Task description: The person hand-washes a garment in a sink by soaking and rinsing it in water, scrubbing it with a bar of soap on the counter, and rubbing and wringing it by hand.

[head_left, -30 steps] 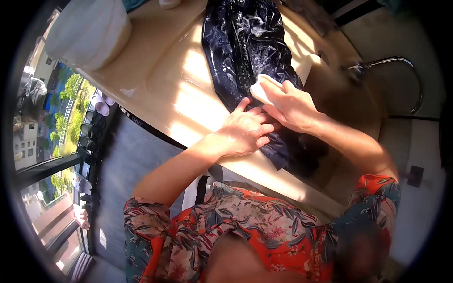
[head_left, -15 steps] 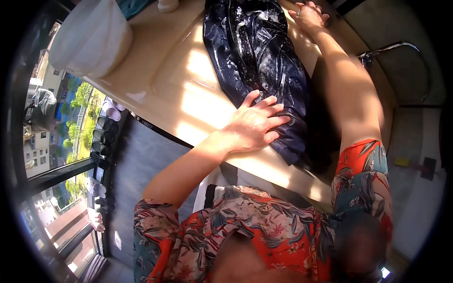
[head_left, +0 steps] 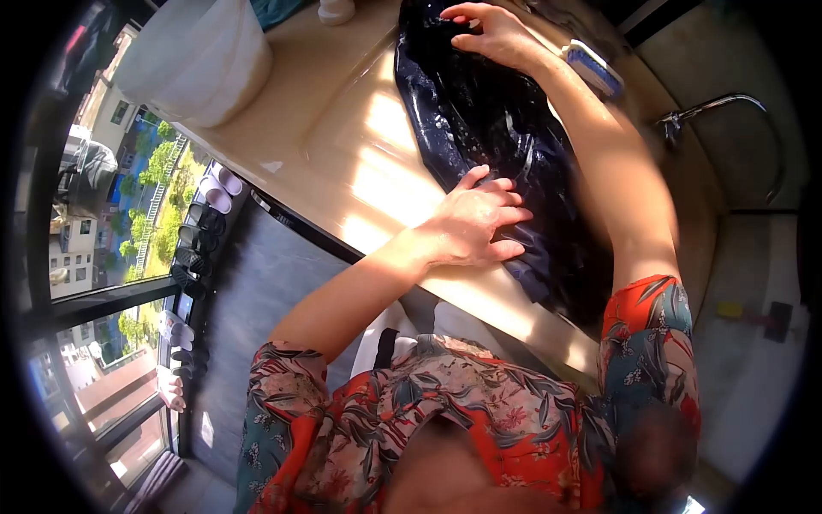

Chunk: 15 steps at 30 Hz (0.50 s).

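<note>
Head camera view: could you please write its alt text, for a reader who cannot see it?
The left hand rests spread on wet, dark cloth on a beige counter; the right hand is over the cloth's far part. A brush and a curved faucet are at right, a white bucket at upper left, slippers by the window.

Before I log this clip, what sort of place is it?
Probably a home laundry spot, perhaps an enclosed balcony: a wet dark garment lies on a counter near a scrub brush and curved faucet, and slippers line the window.
</note>
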{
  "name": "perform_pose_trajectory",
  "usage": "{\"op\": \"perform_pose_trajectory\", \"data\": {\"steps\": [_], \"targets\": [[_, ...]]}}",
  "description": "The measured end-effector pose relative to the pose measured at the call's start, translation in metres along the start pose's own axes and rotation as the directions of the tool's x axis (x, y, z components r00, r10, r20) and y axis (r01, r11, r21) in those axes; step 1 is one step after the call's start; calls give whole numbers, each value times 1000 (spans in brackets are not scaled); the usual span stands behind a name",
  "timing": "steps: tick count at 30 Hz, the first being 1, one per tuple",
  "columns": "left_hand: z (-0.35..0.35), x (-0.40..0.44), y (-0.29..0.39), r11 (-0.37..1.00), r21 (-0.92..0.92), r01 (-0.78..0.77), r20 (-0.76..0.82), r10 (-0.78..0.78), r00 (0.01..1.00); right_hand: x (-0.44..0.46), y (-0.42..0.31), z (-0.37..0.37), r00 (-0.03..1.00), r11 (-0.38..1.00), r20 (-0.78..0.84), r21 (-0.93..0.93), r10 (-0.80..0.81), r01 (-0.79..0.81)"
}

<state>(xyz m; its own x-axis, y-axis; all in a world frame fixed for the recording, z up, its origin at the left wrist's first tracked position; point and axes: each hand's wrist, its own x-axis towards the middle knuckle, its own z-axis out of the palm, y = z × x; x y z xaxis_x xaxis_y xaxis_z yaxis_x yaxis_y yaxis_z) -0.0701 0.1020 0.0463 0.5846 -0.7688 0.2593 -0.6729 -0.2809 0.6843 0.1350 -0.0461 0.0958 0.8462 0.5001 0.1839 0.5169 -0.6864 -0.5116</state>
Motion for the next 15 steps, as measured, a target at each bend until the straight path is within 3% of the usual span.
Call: {"op": "perform_pose_trajectory", "data": {"steps": [1,2,4,6,8,10,11,12,13,14,15], "targets": [[-3,0,-4,999,-50,14,-7,-15,1000,-17,-12,3,998,978,61,206,21,-34],[-19,0,-2,968,-246,55,-86,-78,993,-31,-20,5,991,913,128,400,29,-78],[-42,-3,-7,937,-309,162,-288,-255,923,-75,-5,1,971,843,-140,530,196,-93],[-72,3,-31,949,-208,237,-493,-311,813,-137,-3,2,851,852,-158,265,500,-451],[-103,21,-67,962,70,263,-680,-147,719,-193,-20,36,890,911,-220,-6,400,-411],[-121,65,-108,906,188,378,-745,-119,656,-212,-76,46,948,950,-66,20,313,-312],[-116,101,-98,838,186,513,-832,-143,536,-216,-88,51,953,950,-57,-77,298,-302],[-115,121,-102,742,223,632,-761,-273,589,-217,-95,55,959,942,-47,-176,281,-285],[-113,141,-106,632,296,716,-671,-396,627,-217,-95,55,958,946,-46,-152,283,-286],[-117,141,-105,521,464,716,-346,-638,688,-216,-96,54,958,943,-35,-165,286,-288],[-103,150,-100,363,625,690,-320,-688,652,-220,-91,51,957,956,-69,-66,281,-286]]}}
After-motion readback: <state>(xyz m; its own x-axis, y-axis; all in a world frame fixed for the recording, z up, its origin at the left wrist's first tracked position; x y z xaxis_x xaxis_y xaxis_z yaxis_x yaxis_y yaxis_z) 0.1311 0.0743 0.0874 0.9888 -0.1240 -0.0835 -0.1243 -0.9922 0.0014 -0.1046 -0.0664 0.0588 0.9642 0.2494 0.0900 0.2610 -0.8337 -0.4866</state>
